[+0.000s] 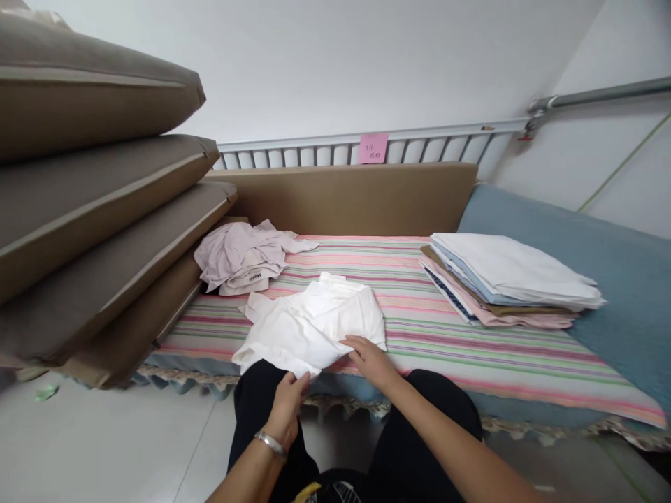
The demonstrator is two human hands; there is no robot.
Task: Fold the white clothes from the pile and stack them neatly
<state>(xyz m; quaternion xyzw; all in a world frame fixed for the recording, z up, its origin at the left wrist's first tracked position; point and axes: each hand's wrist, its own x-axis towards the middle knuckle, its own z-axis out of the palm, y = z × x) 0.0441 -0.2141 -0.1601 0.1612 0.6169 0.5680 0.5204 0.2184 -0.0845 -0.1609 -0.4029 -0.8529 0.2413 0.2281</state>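
Observation:
A white shirt-like garment point(314, 318) lies loosely spread and creased on the striped cloth in front of me. My left hand point(288, 405), with a silver bracelet on its wrist, pinches the garment's lower corner near my knee. At the near right edge, my right hand point(368, 360) holds the fabric between thumb and fingers. Part of the garment hangs over the front edge of the seat. To its upper left sits a rumpled pale lilac garment point(238, 251). On the right rests a neat stack of folded clothes point(514, 276), white on top.
Thick brown cushions point(105, 202) are piled high on the left. A striped cloth point(409, 300) covers the seat, with a brown backrest panel point(346, 199) behind. A blue cover point(618, 279) lies at right. A pink note point(372, 148) hangs on the radiator point(309, 155).

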